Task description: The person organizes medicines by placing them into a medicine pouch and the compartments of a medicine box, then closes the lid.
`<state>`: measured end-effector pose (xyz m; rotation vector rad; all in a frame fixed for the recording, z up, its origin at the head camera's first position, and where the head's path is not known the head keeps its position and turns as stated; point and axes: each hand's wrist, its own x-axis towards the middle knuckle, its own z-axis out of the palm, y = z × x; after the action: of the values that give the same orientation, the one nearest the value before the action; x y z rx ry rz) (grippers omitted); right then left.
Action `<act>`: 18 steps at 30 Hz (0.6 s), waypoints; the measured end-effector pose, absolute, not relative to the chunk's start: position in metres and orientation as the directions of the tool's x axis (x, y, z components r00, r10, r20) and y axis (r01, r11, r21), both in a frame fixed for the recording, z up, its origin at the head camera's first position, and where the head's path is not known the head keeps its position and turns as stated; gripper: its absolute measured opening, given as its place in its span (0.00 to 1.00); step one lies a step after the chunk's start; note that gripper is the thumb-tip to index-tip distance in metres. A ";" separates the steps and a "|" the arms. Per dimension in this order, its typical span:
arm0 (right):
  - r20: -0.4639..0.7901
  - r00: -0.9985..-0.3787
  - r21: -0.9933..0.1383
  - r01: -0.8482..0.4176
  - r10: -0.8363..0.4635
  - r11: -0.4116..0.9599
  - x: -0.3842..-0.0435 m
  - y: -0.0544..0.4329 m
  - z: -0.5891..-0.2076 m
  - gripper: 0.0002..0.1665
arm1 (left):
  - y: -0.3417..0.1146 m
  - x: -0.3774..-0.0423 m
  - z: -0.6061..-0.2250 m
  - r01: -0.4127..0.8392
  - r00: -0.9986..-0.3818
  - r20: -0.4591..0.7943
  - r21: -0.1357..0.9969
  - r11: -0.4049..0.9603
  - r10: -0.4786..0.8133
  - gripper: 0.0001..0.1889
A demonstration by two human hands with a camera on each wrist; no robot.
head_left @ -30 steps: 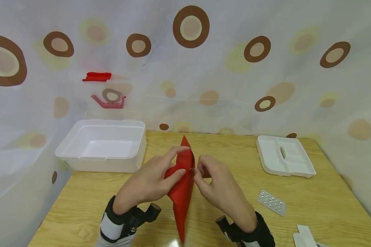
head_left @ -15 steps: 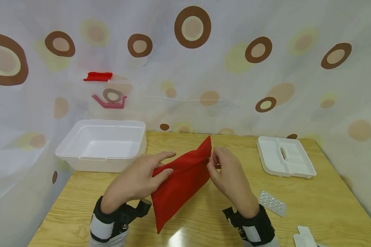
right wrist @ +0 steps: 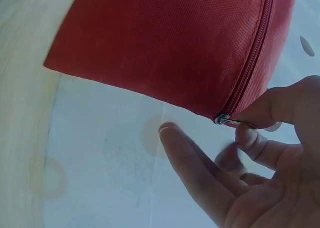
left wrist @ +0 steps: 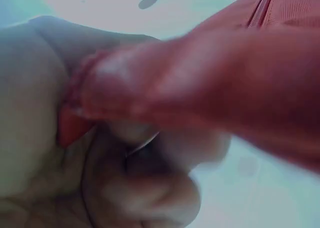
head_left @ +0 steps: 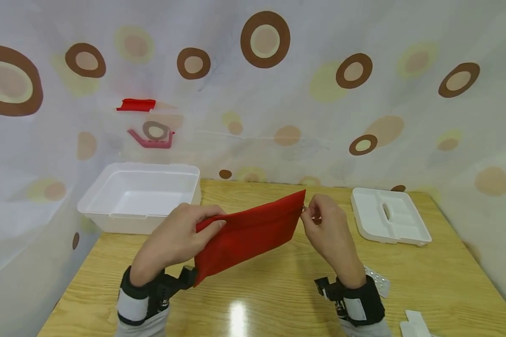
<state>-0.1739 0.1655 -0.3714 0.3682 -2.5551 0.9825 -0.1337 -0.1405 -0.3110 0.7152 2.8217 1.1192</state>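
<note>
Head view: red pouch (head_left: pixel 253 234) is strung out between both hands, sloping up toward the right fingers. Left hand (head_left: pixel 181 234) has its thumb over the near face, gripping the left end. Right hand (head_left: pixel 326 227) is bent in at the other end, fingertips pinched at the top corner. White tub (head_left: pixel 126 223) sits past the left fingers, white tray (head_left: pixel 368 210) out beyond the right ones, and a blister pack (head_left: pixel 379 284) pokes out behind that wrist.

Left wrist cam: blurry, but you get the curled fingers under the bunched pouch end, plus a bit of zipper (left wrist: pixel 261 10) the head cam doesn't really show.

Right wrist cam: best one tbh. Fingertips are closed on the metal pull (right wrist: pixel 222 119), right at the pouch's corner, while one other finger sticks out nearly straight below it.
</note>
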 end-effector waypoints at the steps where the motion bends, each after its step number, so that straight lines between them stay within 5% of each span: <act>1: 0.430 -0.896 -0.604 -0.377 -0.111 0.702 -0.174 0.164 -0.371 0.08 | -0.142 -0.133 -0.311 0.404 -0.900 0.158 0.650 0.644 0.406 0.09; 18: 0.313 -0.914 -0.779 -0.403 -0.259 0.480 -0.173 0.142 -0.370 0.09 | -0.174 -0.126 -0.313 0.288 -0.920 0.365 0.387 0.876 0.141 0.08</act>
<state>-0.1727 0.1417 -0.3699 0.5789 -2.5686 1.4138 -0.1259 -0.1744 -0.3130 0.3963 3.3605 0.7836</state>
